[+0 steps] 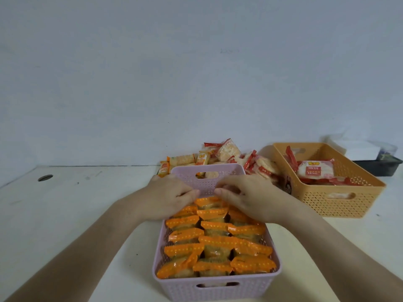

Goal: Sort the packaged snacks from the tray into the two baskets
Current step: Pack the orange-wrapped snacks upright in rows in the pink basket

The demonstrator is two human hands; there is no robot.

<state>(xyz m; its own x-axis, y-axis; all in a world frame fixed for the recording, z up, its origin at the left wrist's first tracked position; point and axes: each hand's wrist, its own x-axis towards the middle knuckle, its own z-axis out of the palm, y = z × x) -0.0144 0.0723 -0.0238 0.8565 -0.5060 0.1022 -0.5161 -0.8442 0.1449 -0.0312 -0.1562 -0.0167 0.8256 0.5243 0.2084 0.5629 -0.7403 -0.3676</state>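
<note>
A plain indoor work area, kind unclear: a bare pale wall behind a scuffed white table with a round cable hole, like an office desk.

Two baskets, two hands, snacks of three kinds

One lilac basket at 6 o'clock holds about fifteen orange-sealed packets; one orange basket at 3 o'clock holds a few red-edged rice-cracker packs, number unclear. A heap at 12 o'clock mixes red-edged packs and yellow packets, too jumbled to count. Left hand, right hand.
</note>
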